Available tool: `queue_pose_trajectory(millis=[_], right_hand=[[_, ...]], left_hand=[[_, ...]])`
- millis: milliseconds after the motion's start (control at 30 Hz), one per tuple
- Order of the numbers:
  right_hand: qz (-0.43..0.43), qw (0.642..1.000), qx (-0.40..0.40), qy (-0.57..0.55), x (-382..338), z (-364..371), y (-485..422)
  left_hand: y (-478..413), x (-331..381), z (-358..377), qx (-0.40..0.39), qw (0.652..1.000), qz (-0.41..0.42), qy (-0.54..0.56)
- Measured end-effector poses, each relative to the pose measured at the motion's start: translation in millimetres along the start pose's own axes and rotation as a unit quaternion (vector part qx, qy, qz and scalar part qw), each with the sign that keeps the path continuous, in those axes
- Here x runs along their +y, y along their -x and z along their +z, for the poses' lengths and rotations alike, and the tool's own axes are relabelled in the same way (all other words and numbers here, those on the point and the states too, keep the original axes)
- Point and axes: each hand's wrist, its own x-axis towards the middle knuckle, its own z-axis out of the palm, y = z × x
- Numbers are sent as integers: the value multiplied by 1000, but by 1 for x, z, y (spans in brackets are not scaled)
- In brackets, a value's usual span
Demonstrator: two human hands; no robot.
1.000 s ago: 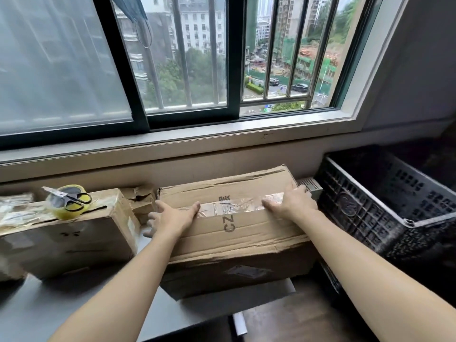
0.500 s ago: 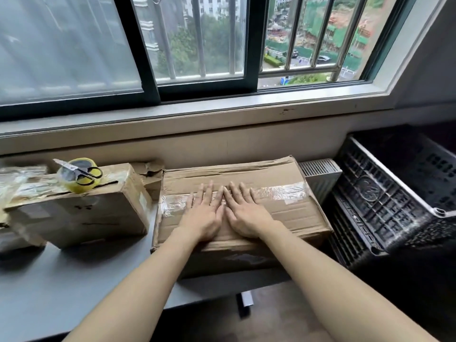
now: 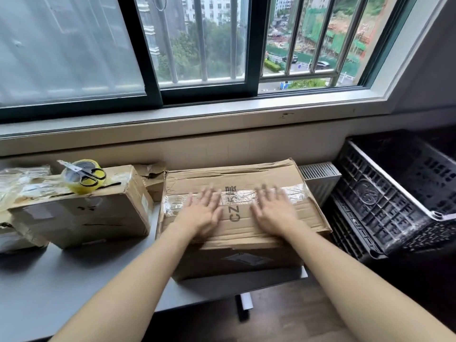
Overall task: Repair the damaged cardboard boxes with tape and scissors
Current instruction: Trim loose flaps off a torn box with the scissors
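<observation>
Cardboard box point(image 3: 237, 178) under flat left hand point(image 3: 201, 213), right hand point(image 3: 274, 212); black crate point(image 3: 385, 193) beside.

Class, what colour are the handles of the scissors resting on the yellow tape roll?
Black handles on the metal-bladed scissors, clearest in the head view.

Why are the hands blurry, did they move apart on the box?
Yes. The left hand and right hand slid outward along the tape strip, uncovering the box's printed letters.
</observation>
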Motion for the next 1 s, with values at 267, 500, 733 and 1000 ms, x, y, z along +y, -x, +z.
queue_pose_trajectory(millis=[267,500,733,1000], right_hand=[[28,999,1,-15,-17,-3,1],[158,987,35,-24,10,-20,1],[155,985,66,-45,24,-29,1],[138,979,113,-102,17,-41,0]], left_hand=[[17,-38,0,129,966,-177,138],[14,-68,-4,68,890,-338,298],[18,-65,-7,82,880,-352,308],[32,-65,-90,172,895,-348,219]])
